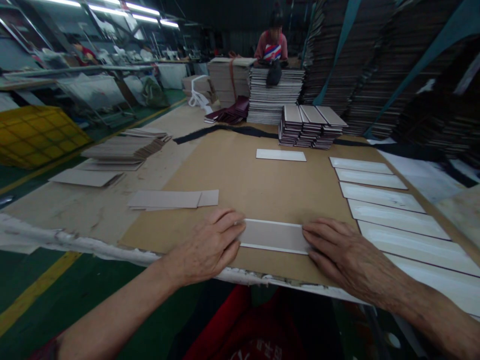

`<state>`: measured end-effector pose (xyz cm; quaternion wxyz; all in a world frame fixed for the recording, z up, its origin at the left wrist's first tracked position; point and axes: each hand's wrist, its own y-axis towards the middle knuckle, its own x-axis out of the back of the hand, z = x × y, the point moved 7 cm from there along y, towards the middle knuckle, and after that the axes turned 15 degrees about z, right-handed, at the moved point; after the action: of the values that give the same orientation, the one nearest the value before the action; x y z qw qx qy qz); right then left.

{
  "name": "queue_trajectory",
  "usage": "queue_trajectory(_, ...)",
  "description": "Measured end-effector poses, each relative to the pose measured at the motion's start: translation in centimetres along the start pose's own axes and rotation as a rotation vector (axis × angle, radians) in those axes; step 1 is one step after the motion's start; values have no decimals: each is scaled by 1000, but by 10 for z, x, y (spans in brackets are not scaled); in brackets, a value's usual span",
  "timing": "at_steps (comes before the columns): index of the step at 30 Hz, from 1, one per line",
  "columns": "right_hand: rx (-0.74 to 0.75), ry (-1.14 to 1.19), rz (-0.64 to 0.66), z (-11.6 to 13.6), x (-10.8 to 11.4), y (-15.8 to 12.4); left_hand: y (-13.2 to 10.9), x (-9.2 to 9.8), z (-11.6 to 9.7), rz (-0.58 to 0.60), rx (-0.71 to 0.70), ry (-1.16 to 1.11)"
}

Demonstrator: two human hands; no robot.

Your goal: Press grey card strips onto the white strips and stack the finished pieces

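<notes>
Near the table's front edge lies a flat grey cardboard strip (273, 236) with white borders along its long sides. My left hand (219, 242) grips its left end, thumb and fingers closed together there. At the right end, my right hand (332, 247) has its fingers bent around the edge. Both hands rest low on the brown sheet (232, 175) covering the table. Left of the strip are a few loose grey cardboard strips (168, 199), overlapping. Farther back lies a single white strip (281, 155).
Several white-faced pieces (386, 197) overlap in a row on the right. Stacked bundled strips (311, 125) stand at the back, before a tall pile of boards (275, 95). Grey card sheets (112, 152) lie left. Another person (272, 47) is behind the piles.
</notes>
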<state>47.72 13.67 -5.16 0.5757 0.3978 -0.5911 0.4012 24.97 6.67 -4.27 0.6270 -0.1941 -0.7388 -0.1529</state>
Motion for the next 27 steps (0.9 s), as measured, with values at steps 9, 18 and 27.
queue_trajectory(9, -73, -105, 109, 27, -3, 15, 6, -6, -11, 137, -30, 225)
queue_trajectory(18, -137, -137, 60, -18, -7, -21, 1, -11, 0, 125, -23, 80)
queue_trajectory(27, 6, 94, 72, 11, -28, -12, -19, -13, 14, 33, 19, 60)
